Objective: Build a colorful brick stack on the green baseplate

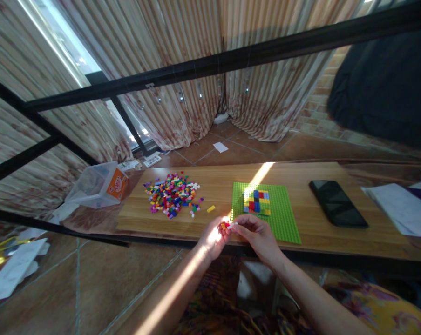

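My left hand [212, 241], sunlit along the fingers, is closed on small orange and red toy bricks [223, 226] just off the table's front edge. Beside it, the fingertips of my right hand [259, 235] pinch a small whitish piece [232, 225], close to or touching those bricks; glare blurs the contact. Behind my right hand lies a green baseplate [283, 216], partly covered by that hand. On it sits a flat patch of red, blue, yellow and black bricks [256, 201]. A long yellow brick [211, 209] rests on the wood, left of the baseplate.
A heap of mixed bricks [172, 195] spreads over the left of the wooden table [210, 179]. A black phone [337, 203] and white papers [402, 209] lie to the right. Beyond the left end stands a clear plastic bin [93, 186] with an orange label.
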`<state>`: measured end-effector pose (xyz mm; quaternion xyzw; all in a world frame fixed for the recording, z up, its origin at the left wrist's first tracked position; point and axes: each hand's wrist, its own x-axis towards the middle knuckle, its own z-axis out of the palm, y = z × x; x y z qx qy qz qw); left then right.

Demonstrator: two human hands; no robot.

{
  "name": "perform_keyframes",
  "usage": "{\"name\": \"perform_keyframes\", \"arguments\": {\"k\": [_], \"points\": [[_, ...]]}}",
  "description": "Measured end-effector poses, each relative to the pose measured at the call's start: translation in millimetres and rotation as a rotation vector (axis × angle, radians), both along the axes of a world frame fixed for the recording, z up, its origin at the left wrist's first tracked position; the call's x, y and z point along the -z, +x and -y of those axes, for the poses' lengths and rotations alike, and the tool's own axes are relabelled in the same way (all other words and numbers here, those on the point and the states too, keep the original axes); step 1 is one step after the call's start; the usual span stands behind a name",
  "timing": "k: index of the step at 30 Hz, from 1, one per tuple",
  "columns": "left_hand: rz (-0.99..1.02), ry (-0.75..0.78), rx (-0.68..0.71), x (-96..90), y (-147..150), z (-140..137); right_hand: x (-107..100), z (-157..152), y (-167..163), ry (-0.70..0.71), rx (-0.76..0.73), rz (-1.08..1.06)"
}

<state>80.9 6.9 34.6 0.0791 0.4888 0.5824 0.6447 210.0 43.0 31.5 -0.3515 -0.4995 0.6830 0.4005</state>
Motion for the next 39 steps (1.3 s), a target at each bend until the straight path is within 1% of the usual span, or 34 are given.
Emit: {"name": "perform_keyframes", "arguments": {"k": [2,6,10,14,17,20,26,35,39], "points": [[-0.006,0.001,-0.002,0.4,1,0,1,0,-1,0.016,0.008,0.015],[-0.055,0.039,0.041,1.5,4,3,1,1,-2,0.054,0.028,0.047],[-0.062,0.035,0.049,2.2,4,6,3,-1,0,0.089,0.059,0.089],[-0.084,0.067,0.071,-0.7,1,6,7,-2,1,0.080,0.051,0.114],[-0.105,0.094,0.113,-4.2,0,6,8,-3,1,0.072,0.051,0.112],[-0.160,0.092,0.137,-5.5,1,7,8,-3,1,0.081,0.060,0.105],[-0.282,0.060,0.152,-1.5,4,8,10,-4,3,0.103,0.007,0.121],[-0.424,0.049,0.205,3.0,5,7,8,-5,15,0.247,-0.117,0.251],[-0.468,0.032,0.238,2.5,7,7,6,-4,17,0.220,-0.147,0.262]]}}
